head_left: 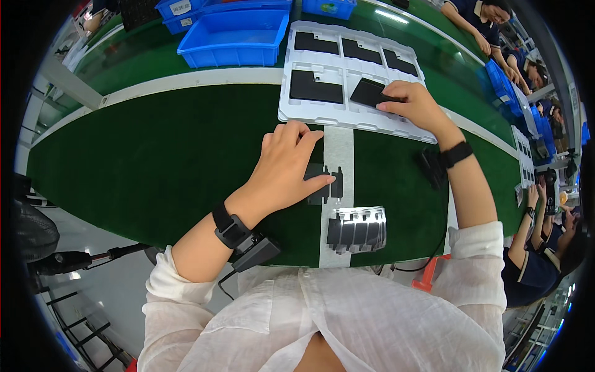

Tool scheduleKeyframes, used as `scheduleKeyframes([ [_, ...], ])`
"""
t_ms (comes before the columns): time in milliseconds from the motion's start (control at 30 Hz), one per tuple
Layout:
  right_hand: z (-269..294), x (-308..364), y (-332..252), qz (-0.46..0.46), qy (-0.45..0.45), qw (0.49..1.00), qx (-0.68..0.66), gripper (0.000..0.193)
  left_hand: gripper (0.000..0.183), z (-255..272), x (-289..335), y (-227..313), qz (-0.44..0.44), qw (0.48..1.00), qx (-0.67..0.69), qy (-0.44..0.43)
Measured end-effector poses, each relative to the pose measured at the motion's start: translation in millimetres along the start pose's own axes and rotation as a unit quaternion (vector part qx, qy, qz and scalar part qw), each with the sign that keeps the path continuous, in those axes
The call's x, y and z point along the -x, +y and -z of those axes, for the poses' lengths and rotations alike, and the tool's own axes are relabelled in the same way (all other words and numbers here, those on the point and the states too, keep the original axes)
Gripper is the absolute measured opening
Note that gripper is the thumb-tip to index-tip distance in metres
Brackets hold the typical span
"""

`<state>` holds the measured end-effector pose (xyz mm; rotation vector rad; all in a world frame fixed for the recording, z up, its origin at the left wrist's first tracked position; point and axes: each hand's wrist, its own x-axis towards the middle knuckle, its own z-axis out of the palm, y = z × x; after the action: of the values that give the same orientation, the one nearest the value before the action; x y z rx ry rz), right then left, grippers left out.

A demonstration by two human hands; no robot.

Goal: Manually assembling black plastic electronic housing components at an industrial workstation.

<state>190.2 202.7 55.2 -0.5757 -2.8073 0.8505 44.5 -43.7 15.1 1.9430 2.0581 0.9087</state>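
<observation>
My right hand is closed on a flat black panel, pinched at its right edge and tilted over a front compartment of the white tray. Several similar panels lie in the tray's other compartments. Nearer me, my left hand holds nothing; its thumb and index finger are spread. The index finger is close to the tray's front edge. Beside the thumb, small black tabbed pieces rest on a pale strip, partly hidden by the hand. Below them lies a shiny clear sheet with black pieces.
The work surface is green. Blue bins stand beyond it at the back left. A dark device is near my right wrist, and a black box with a cable is by my left. Other people work along the right.
</observation>
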Motion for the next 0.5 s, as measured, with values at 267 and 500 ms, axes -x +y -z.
scheduleKeyframes([
  [267, -22.0, 59.2, -66.3, -0.142, 0.15, 0.902, -0.38, 0.02, 0.063, 4.3, 0.3, 0.0, 0.004, 1.0, -0.004, -0.011],
  [500, -38.1, 83.7, -70.5, -0.168, 0.109, 0.85, -0.488, 0.019, 0.058, 7.6, -6.4, 4.2, 0.008, 1.0, 0.018, 0.01],
])
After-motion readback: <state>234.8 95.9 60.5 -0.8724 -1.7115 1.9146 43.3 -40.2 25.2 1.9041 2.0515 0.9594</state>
